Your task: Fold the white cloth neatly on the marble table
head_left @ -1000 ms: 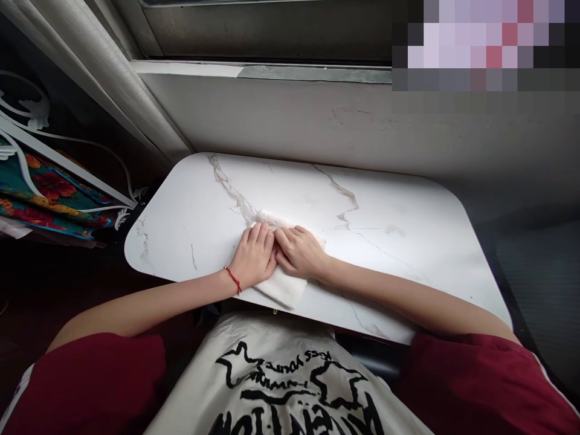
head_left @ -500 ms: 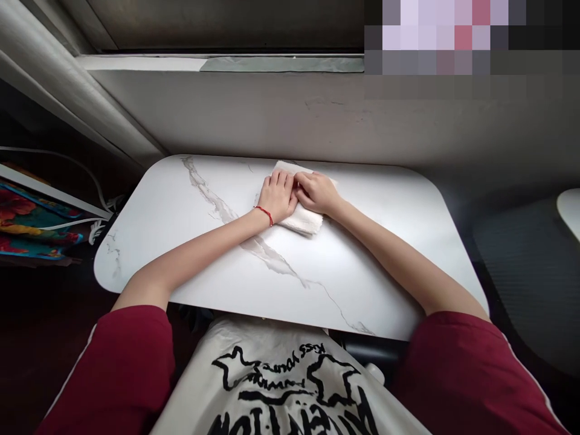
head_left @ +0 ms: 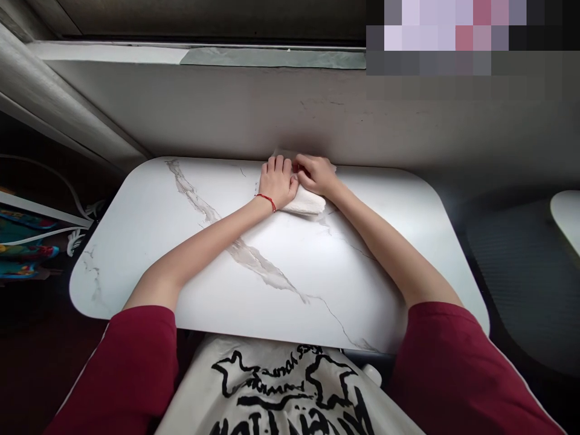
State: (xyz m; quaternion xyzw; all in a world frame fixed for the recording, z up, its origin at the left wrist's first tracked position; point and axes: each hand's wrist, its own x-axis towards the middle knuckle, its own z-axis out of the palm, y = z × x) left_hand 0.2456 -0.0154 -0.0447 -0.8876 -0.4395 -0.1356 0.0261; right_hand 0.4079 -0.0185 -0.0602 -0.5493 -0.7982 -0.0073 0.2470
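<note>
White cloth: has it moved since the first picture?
Yes: the cloth has moved away from the person, from the table's near edge to its far edge.

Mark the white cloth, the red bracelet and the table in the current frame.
White cloth (head_left: pixel 305 203): head view, on the uncovered part nearest the wearer.
Red bracelet (head_left: pixel 267 200): head view, on the band across the back of the wrist.
Table (head_left: pixel 217 290): head view, on bare tabletop.

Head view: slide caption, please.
Left hand and right hand on a white cloth at the far edge of a marbled tabletop.
</note>
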